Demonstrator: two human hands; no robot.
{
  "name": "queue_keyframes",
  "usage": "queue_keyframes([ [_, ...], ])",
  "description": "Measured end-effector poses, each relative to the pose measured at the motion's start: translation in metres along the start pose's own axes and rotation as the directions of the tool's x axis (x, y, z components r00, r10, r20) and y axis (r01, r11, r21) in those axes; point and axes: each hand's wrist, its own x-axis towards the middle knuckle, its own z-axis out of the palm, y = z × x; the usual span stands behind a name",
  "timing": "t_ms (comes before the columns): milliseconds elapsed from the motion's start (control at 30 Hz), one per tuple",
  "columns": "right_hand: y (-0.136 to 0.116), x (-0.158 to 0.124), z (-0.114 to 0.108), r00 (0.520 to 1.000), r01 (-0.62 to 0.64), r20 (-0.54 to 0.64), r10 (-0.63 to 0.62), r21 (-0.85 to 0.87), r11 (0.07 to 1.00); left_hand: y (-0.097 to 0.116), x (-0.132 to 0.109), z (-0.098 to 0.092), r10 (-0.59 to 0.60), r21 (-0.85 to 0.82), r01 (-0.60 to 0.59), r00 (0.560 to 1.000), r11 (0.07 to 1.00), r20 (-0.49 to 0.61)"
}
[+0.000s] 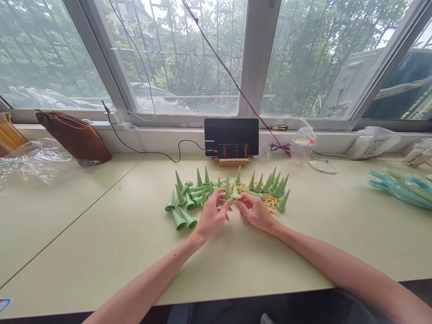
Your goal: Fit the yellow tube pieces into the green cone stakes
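Note:
My left hand (213,212) is closed, with thumb and fingers around the base of an upright green plastic cone (227,185). Opposite it, my right hand (255,210) pinches a small yellow plastic peg (236,197) close to the cone. The fingertips hide where the two parts meet, so I cannot tell whether they touch. Behind my hands, several green cones stand point up, such as the green cone (284,201) at the right. Others lie on their sides, like the green cone (178,220) at the left. Loose yellow pegs (270,202) are heaped behind my right hand.
On the pale green table (101,252), a phone (232,151) leans against a black tablet (231,128). A brown pouch (72,137) and clear plastic wrap (25,168) lie left. Teal plastic strips (401,186) are at far right. Cables run along the windowsill.

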Motion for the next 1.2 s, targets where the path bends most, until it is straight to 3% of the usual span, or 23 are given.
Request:
queue_keyframes([
  [300, -0.0027, -0.0017, 0.0023, 0.998, -0.040, 0.043, 0.036, 0.102, 0.994, 0.0018, 0.0001, -0.0007, -0.011, 0.028, 0.010, 0.999, 1.000, 0.044],
  [733, 0.0005, -0.0025, 0.0026, 0.999, 0.045, -0.002, -0.046, -0.113, 0.993, -0.0032, 0.0000, -0.0006, -0.039, 0.070, 0.035, 0.998, 0.997, 0.052],
  [1200, -0.0001, -0.0030, 0.0036, 0.993, 0.119, 0.006, -0.120, -0.211, 0.970, -0.0028, -0.0026, -0.0020, -0.123, 0.154, 0.112, 0.991, 0.982, 0.061],
])
